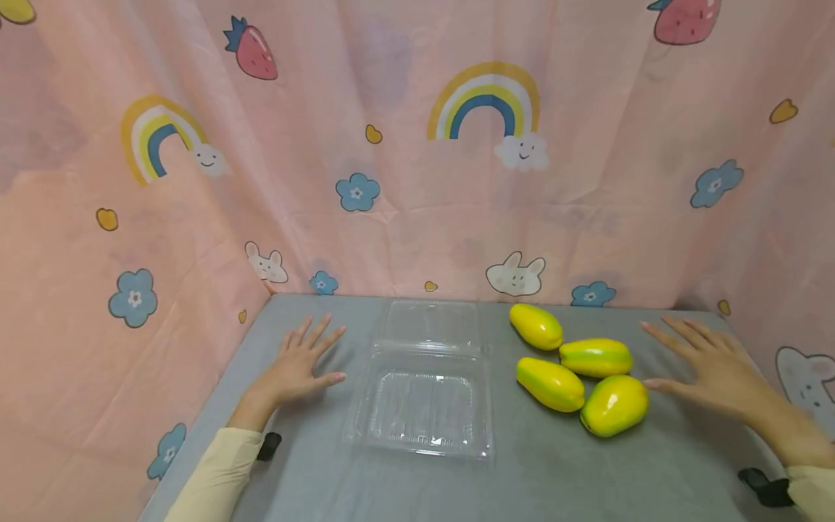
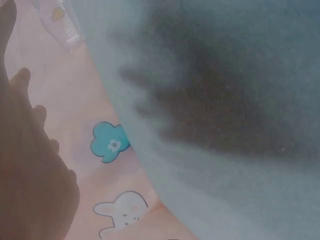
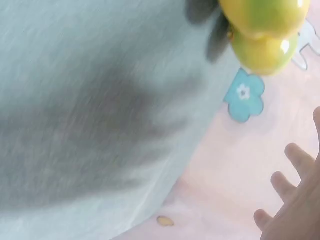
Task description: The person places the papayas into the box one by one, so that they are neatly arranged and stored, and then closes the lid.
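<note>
My left hand (image 1: 296, 371) is held over the left side of the table, fingers spread and holding nothing. Just right of it lies a clear plastic clamshell box (image 1: 424, 402) with its lid (image 1: 430, 324) folded back toward the curtain. Several yellow-green papayas lie in a loose group right of the box: a back one (image 1: 536, 326), a middle one (image 1: 596, 358), a left front one (image 1: 550, 384) and a right front one (image 1: 615, 406). Near the last, my right hand (image 1: 714, 366) is spread with nothing in it. In the right wrist view two papayas (image 3: 265, 17) overlap.
The grey table (image 1: 417, 493) runs back to a pink curtain (image 1: 404, 239) printed with rainbows, flowers and rabbits. Curtain also hangs along the left and right sides. Dark straps (image 1: 765, 487) show near both wrists. Each hand casts a shadow on the table.
</note>
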